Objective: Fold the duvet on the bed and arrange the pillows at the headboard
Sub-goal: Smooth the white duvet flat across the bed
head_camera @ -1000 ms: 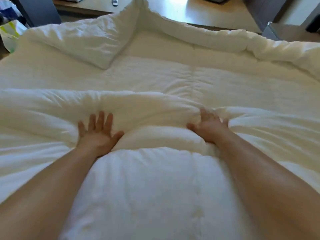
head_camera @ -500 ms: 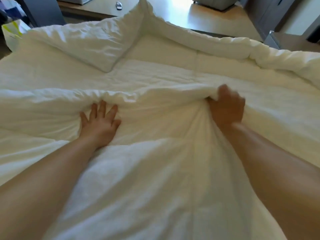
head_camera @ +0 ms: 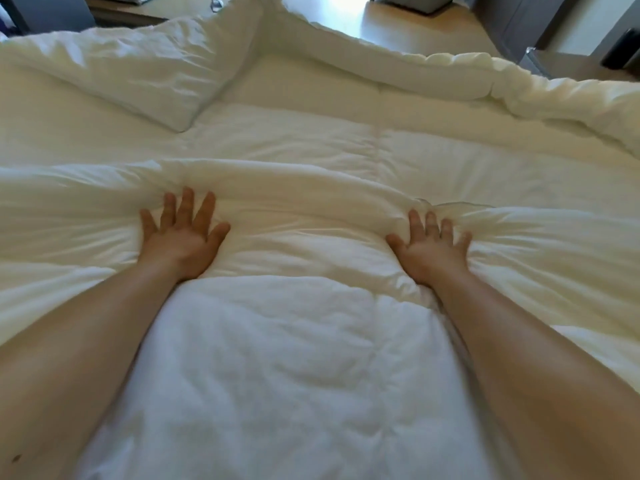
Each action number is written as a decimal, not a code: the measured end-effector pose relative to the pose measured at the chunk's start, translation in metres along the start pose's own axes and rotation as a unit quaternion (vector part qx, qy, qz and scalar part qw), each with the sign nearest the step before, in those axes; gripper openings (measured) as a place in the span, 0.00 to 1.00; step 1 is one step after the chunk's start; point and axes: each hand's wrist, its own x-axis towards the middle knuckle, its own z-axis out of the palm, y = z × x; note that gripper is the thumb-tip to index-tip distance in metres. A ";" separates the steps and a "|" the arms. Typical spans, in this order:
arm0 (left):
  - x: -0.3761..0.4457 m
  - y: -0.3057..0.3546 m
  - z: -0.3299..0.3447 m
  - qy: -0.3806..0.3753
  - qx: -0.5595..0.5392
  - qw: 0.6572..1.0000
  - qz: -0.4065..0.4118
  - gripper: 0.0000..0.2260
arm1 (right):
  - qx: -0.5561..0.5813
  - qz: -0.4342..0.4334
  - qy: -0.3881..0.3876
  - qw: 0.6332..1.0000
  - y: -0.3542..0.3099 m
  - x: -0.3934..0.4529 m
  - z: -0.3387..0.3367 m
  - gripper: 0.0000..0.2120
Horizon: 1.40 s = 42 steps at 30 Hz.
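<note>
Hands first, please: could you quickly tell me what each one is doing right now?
Left hand: open, fingers spread, pressing flat on the duvet.
Right hand: open, fingers spread, pressing on the duvet fold.

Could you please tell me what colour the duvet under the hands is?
The duvet is plain white, with no pattern, seen best in the head view.

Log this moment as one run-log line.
stage: smoothing fold | left hand: flat, pressing duvet | right hand: flat, pressing duvet | pillow: far left, on bed
</note>
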 end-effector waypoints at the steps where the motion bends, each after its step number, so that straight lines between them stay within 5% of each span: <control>1: 0.002 -0.001 0.000 -0.001 -0.002 1.000 0.002 0.31 | 0.010 -0.008 -0.012 1.000 0.004 0.002 -0.004 0.37; 4: 0.002 -0.002 0.000 -0.010 -0.015 1.000 0.003 0.31 | 0.057 -0.028 -0.016 0.998 0.012 -0.009 -0.011 0.38; 10: 0.003 -0.002 -0.003 -0.022 -0.007 1.000 0.007 0.32 | 0.136 -0.137 0.114 0.975 -0.026 -0.140 -0.014 0.41; 13: -0.005 0.002 -0.005 -0.019 0.005 1.000 0.004 0.32 | 0.097 -0.192 0.066 0.974 -0.056 -0.199 0.016 0.40; 23: -0.073 -0.001 -0.032 -0.029 0.008 0.998 0.049 0.28 | 0.005 -0.154 -0.046 0.987 -0.062 -0.187 0.055 0.32; 35: -0.185 -0.087 -0.032 -0.094 0.068 0.991 -0.062 0.27 | -0.032 -0.145 -0.096 0.984 -0.066 -0.193 0.053 0.32; 42: -0.180 -0.108 -0.011 -0.062 0.055 0.996 -0.035 0.27 | -0.060 -0.122 -0.094 0.986 -0.074 -0.187 0.062 0.32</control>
